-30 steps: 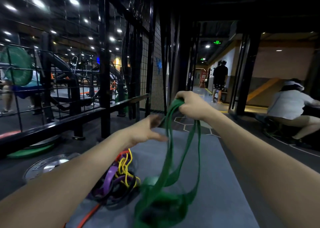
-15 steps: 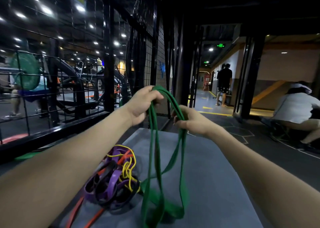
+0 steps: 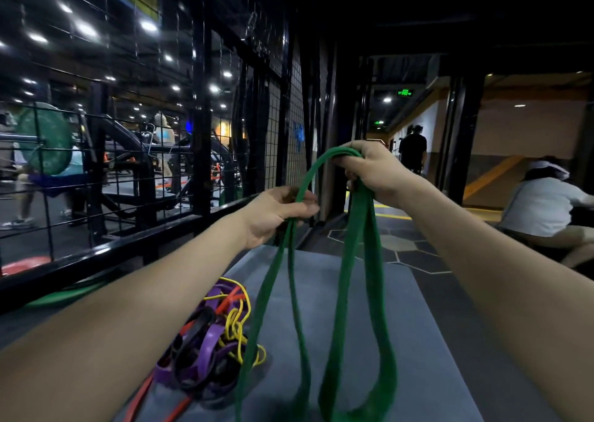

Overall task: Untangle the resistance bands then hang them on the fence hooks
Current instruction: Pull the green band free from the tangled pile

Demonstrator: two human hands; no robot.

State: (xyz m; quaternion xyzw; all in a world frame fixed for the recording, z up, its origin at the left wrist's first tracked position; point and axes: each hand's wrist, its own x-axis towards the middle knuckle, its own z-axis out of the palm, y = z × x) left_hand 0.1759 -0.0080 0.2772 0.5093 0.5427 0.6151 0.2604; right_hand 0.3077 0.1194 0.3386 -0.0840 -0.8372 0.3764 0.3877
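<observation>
A dim gym. A grey mat (image 3: 418,341) covers the lower centre. At far left, a green plate (image 3: 45,139) sits behind wire mesh. A green exit sign (image 3: 405,92) glows upper right. At right edge, a seated person (image 3: 543,203) in white.

This is a gym. Behind the black wire fence (image 3: 180,177) stand weight machines (image 3: 128,151) and a green weight plate (image 3: 45,139) under ceiling spotlights; resistance bands (image 3: 209,341) lie on a grey mat (image 3: 418,341) beside the fence.
</observation>
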